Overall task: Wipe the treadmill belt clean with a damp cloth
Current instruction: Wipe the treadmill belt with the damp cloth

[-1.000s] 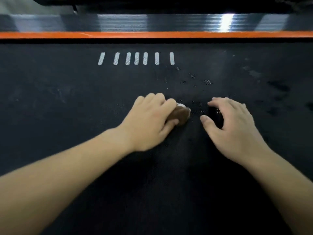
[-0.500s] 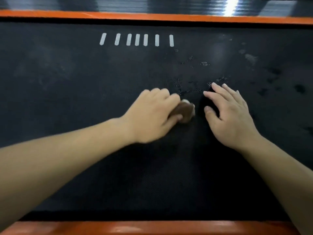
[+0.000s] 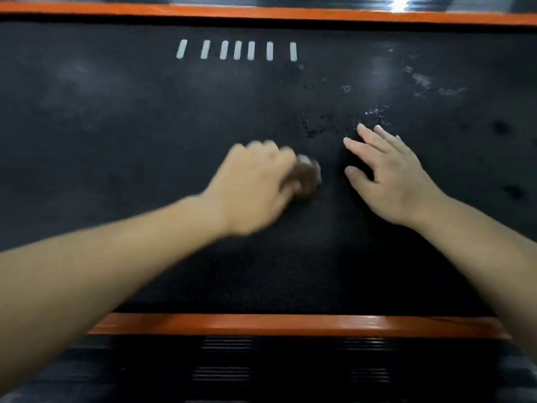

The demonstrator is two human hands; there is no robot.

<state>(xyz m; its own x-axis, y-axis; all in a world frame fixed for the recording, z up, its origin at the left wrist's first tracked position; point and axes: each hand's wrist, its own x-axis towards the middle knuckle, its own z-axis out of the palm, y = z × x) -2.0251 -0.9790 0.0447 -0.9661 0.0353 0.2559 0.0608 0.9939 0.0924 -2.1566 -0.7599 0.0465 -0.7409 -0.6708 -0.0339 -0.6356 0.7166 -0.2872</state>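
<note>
The black belt [image 3: 116, 141] fills most of the frame, running across it between a far orange strip [image 3: 261, 13] along the top edge and a near orange strip [image 3: 290, 324] low down. Below the near strip lies a dark ribbed deck [image 3: 226, 370].

Two bare forearms reach in from the lower corners toward the centre. The left hand [image 3: 255, 184], blurred, has its fingers curled around a small brown cloth [image 3: 308, 175], which sits on the belt at centre frame and pokes out past the knuckles to the right. The right hand [image 3: 389, 181], just right of the cloth and apart from it, is palm down on the belt with fingers straight and spread, holding nothing.

Seven white dashes [image 3: 236, 50] form a row at upper centre. Wet glints [image 3: 374, 112] speckle the belt just beyond the right fingertips, and pale smears [image 3: 424, 80] show at upper right.
</note>
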